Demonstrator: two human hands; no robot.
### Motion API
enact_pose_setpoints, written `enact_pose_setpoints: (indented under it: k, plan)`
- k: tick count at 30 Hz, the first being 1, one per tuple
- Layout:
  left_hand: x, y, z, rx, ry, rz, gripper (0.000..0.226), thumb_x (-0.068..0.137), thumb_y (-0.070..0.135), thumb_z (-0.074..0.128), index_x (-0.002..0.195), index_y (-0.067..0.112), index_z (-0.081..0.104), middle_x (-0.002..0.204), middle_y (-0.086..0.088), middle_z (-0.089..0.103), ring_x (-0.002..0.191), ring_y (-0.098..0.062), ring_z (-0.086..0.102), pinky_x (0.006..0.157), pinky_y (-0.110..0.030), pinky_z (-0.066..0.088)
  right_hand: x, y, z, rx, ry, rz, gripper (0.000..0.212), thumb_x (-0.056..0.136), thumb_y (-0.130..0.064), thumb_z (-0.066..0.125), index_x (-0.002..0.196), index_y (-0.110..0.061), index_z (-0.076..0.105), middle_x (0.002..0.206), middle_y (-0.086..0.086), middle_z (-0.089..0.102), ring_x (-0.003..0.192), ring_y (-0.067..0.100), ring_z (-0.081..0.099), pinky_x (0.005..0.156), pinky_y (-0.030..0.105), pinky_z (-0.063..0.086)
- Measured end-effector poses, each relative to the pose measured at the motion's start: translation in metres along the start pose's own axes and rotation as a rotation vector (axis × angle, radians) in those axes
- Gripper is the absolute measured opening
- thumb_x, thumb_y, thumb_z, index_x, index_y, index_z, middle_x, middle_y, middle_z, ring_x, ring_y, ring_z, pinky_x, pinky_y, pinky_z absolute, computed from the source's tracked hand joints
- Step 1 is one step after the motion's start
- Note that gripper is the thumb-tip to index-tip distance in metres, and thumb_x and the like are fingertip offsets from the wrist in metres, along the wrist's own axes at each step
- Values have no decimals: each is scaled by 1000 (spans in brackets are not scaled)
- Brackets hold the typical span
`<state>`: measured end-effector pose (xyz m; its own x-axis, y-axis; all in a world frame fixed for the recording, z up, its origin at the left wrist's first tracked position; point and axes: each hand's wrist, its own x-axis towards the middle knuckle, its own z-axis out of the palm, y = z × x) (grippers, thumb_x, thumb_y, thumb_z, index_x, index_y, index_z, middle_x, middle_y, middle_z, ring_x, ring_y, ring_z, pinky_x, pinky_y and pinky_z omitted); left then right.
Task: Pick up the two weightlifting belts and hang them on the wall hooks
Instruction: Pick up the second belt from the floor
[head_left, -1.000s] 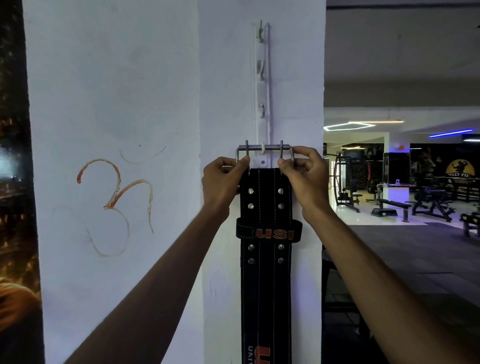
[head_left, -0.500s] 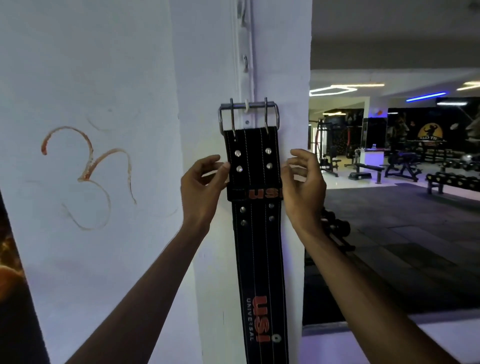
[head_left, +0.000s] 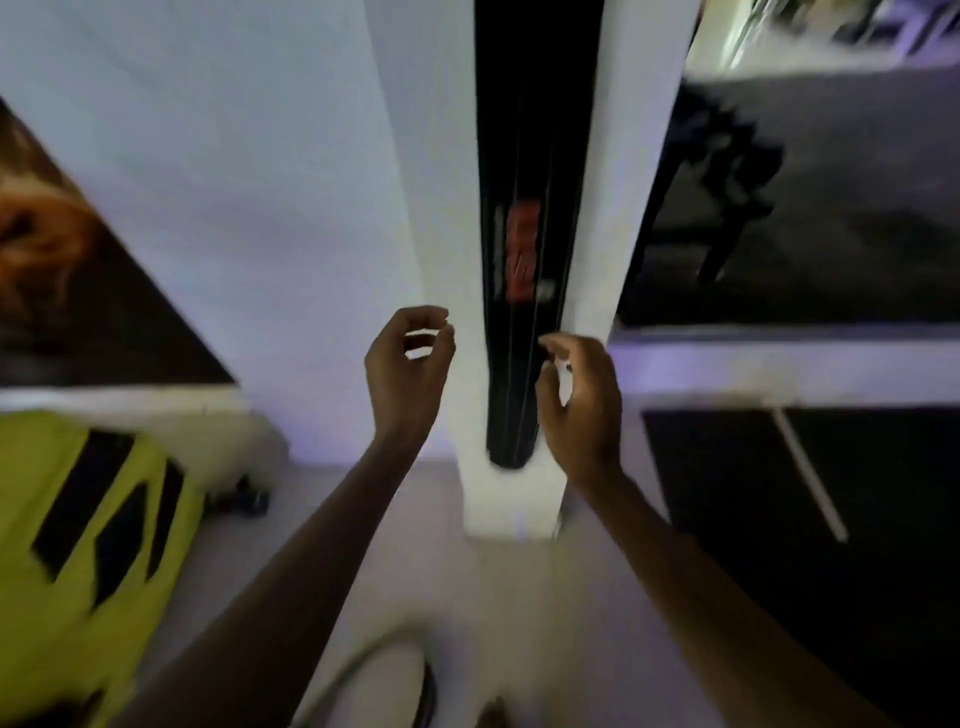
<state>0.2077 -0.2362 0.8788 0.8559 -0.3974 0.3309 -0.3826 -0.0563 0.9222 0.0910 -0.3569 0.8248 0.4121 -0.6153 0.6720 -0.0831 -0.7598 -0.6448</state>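
Poster (head_left: 62, 270): one, at the far left on the white wall, dark with an orange-brown patch; blurred, no writing readable.
Yellow object (head_left: 88, 525): one, lime-yellow with black angular patches, low at the left on the floor; too blurred to name further.
Left hand (head_left: 408, 374): one, bare forearm raised in front of the pillar, just left of the belt and apart from it; fingers (head_left: 426, 317) curled loosely with a narrow gap to the thumb, holding nothing.
White pillar (head_left: 602, 260): one, running from the top edge down to the pale floor (head_left: 519, 597).
Weightlifting belt (head_left: 535, 130): one in view, black with pale stitch lines, hanging flat down the pillar face, its rounded tip ending above the pillar's foot; the top runs out of view.
Belt writing: one red logo block partway down, smeared by motion, not readable.
Right hand (head_left: 582, 410): one, just beside the belt's right edge, overlapping it slightly; fingers curled, slightly spread, gripping nothing.
Dark gym mat (head_left: 831, 218): right of the pillar, with blurred black equipment.
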Motion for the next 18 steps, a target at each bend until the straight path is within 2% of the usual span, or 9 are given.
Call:
enact_pose_setpoints:
  k: [2, 5, 7, 10, 12, 13, 15, 18]
  plan:
    - [-50, -58, -22, 89, -30, -118, 12, 93, 9, 65, 101, 16, 71, 95, 7, 72, 82, -15, 70, 73, -29, 60, -68, 13, 15, -37, -141, 102, 24, 94, -4, 53, 116, -8, 63, 110, 9, 66, 101, 24, 62, 86, 39, 52]
    - [-128, -146, -69, 199, -80, -329, 16, 92, 8, 65, 99, 22, 71, 94, 9, 72, 79, -16, 71, 76, -49, 63, -166, 17, 34, -57, -376, 240, 31, 90, -5, 54, 120, -12, 61, 110, 4, 67, 102, 18, 60, 87, 28, 50]
    - [-177, -201, -105, 244, -80, -451, 17, 92, 6, 66, 100, 20, 71, 94, 7, 73, 78, -13, 70, 76, -51, 63, -226, 21, 54, -65, -516, 298, 33, 90, -5, 53, 121, -13, 59, 109, 3, 67, 101, 16, 59, 86, 22, 46]
    - [-240, -271, -158, 240, -10, -690, 16, 93, 6, 66, 99, 20, 71, 88, 7, 73, 71, -8, 70, 69, -38, 61, -317, 24, 95, -98, -742, 375, 33, 89, -9, 49, 120, -14, 59, 109, 4, 66, 100, 21, 59, 85, 33, 50]
    - [-280, -320, -197, 230, 59, -837, 16, 93, 5, 66, 99, 19, 71, 84, 1, 73, 72, -19, 70, 62, -27, 59, -387, 22, 132, -123, -910, 408, 33, 89, -15, 45, 118, -15, 59, 107, 5, 65, 99, 25, 60, 84, 37, 51]
    - [-298, -345, -218, 236, 73, -887, 15, 92, 5, 67, 98, 19, 71, 83, 1, 73, 74, -22, 70, 61, -26, 60, -421, 21, 150, -138, -983, 427, 33, 89, -16, 44, 118, -15, 59, 106, 6, 65, 98, 26, 60, 84, 39, 51]
    - [-335, -403, -261, 268, 73, -970, 18, 90, 11, 69, 93, 28, 72, 84, 2, 75, 77, -25, 72, 69, -35, 65, -492, 24, 196, -150, -1094, 461, 33, 87, -11, 48, 119, -14, 59, 105, 8, 66, 99, 29, 62, 84, 39, 51]
    - [-394, -501, -318, 324, 61, -1081, 12, 83, 26, 69, 89, 37, 71, 88, 0, 76, 82, -28, 75, 83, -53, 63, -600, 29, 274, -134, -1240, 522, 43, 83, -7, 51, 126, -11, 56, 105, 13, 65, 101, 35, 62, 88, 40, 51]
